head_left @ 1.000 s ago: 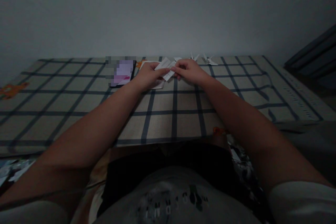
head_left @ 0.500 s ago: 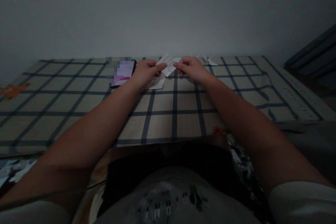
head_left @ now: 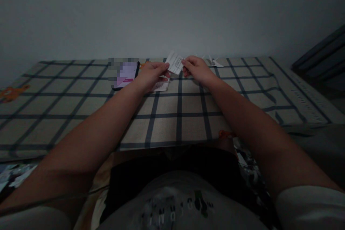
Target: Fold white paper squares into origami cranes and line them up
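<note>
A small folded sheet of paper (head_left: pixel 175 64), white with dark writing or print on it, is held up between both hands above the table. My left hand (head_left: pixel 153 73) pinches its left edge between thumb and fingers. At its right edge my right hand (head_left: pixel 195 66) grips it the same way. Below my left hand lies more white paper (head_left: pixel 161 86), partly hidden by that hand. A phone (head_left: pixel 128 73) with a lit pinkish screen rests just left of my left hand. Beyond my right hand sits a folded white paper shape with pointed ends (head_left: pixel 215 61).
A checked cloth (head_left: pixel 167 122) covers the table, which stands against a plain wall (head_left: pixel 172 14). Orange printed figures (head_left: pixel 13 93) show on the cloth. Dark striped fabric (head_left: pixel 323 57) is at the far right.
The folded paper has turned and tilted a little, so more of its marked face shows. My right hand has shifted slightly up and to the right along its edge.
</note>
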